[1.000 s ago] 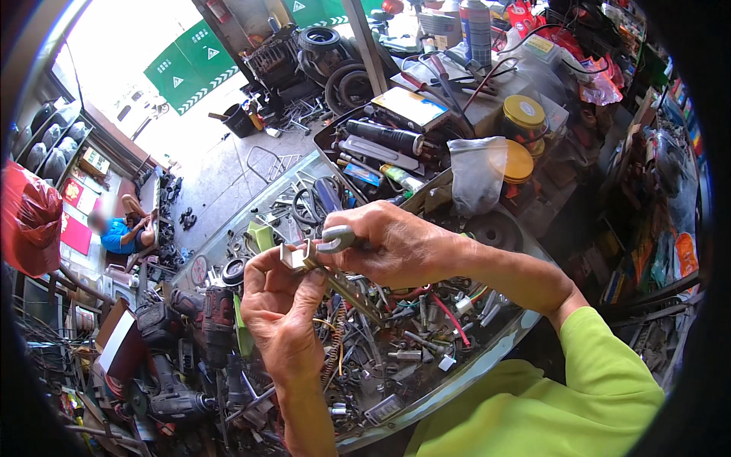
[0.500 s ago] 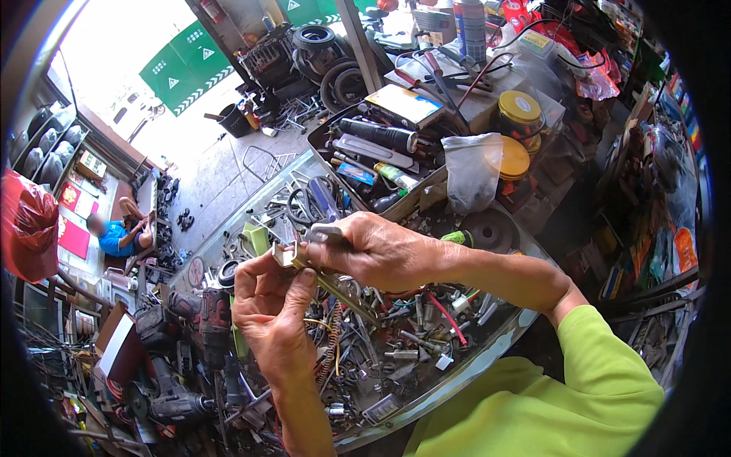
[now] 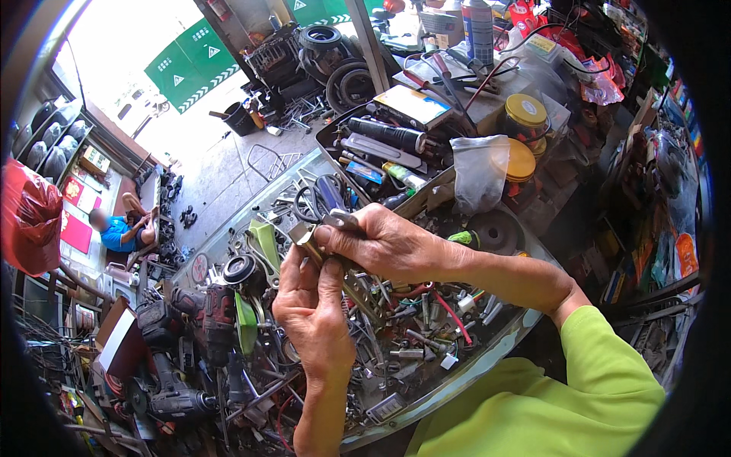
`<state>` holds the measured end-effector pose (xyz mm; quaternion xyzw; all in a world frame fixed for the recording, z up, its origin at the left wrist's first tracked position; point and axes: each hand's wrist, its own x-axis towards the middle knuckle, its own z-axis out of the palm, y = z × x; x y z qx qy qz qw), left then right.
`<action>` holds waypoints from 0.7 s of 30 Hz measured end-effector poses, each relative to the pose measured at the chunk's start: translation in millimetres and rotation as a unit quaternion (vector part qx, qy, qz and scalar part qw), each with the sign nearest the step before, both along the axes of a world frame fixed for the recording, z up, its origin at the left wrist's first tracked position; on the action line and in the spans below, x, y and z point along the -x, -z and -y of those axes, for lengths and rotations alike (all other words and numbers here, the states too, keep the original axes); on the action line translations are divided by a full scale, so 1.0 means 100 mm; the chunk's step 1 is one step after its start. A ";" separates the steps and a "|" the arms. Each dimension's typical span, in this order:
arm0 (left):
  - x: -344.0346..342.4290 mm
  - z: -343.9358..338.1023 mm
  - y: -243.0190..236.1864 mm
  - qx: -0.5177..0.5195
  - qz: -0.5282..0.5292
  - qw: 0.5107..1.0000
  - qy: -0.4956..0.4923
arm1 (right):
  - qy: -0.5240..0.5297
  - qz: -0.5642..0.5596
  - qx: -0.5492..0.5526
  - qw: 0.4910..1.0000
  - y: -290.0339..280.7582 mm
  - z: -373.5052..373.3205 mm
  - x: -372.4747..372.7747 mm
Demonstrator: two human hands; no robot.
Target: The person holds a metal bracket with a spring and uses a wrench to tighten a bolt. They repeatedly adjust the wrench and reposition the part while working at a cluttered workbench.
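My left hand [image 3: 316, 312] and my right hand [image 3: 392, 244] meet above a glass-topped bench heaped with small metal parts [image 3: 407, 354]. Between the left thumb and fingers is a metal channel piece [image 3: 303, 234], its square end pointing up and away. My right fingers press on this piece too and also grip a flat grey metal piece [image 3: 341, 220]; its kind is unclear. A long brassy metal strip [image 3: 363, 297] slants down to the right below the hands. Whether it joins the held piece I cannot tell.
Power drills [image 3: 175, 396] lie at the left. Beyond the hands stands an open box [image 3: 327, 137] of tools, with a plastic bag [image 3: 478, 175] and yellow-lidded jars [image 3: 525, 110] to its right. A person in blue [image 3: 120, 234] sits at the far left.
My left hand has shifted right, closer to the right hand, and the channel piece has turned with its end more upward. A green piece beside it shows more fully. The whole view has shifted slightly.
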<state>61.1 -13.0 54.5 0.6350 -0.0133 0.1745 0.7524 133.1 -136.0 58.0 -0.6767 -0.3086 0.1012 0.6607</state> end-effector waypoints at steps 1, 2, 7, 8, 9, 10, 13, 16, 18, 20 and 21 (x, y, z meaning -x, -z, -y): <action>0.00 0.01 0.01 0.010 -0.004 1.000 -0.003 | 0.007 0.027 0.023 0.999 -0.01 0.02 0.01; -0.01 0.01 0.02 0.018 -0.008 1.000 -0.007 | 0.013 0.052 0.045 0.998 -0.05 0.03 0.03; 0.01 -0.02 -0.02 0.032 -0.032 0.999 0.001 | 0.081 0.226 0.191 0.952 -0.23 0.16 0.12; 0.02 -0.01 -0.03 0.036 -0.030 0.999 0.003 | 0.091 0.258 0.182 0.944 -0.22 0.17 0.14; 0.02 0.00 -0.02 0.021 -0.020 1.000 0.006 | 0.100 0.291 0.174 0.935 -0.22 0.18 0.18; 0.02 0.01 -0.01 -0.004 -0.012 1.000 -0.006 | 0.110 0.323 0.166 0.925 -0.22 0.18 0.22; 0.04 0.01 0.06 -0.053 0.020 0.998 -0.027 | 0.118 0.321 0.216 0.915 -0.18 0.11 0.26; 0.07 0.03 0.03 -0.056 0.004 0.998 -0.039 | 0.120 0.336 0.219 0.908 -0.12 0.08 0.24; 0.09 0.04 -0.01 -0.056 0.004 0.998 -0.036 | 0.126 0.350 0.207 0.905 -0.10 0.09 0.24; 0.10 0.05 -0.06 -0.062 0.000 0.998 -0.034 | 0.139 0.374 0.199 0.895 -0.11 0.10 0.25; 0.12 0.04 -0.08 -0.069 -0.001 0.997 -0.031 | 0.143 0.372 0.201 0.895 -0.14 0.10 0.27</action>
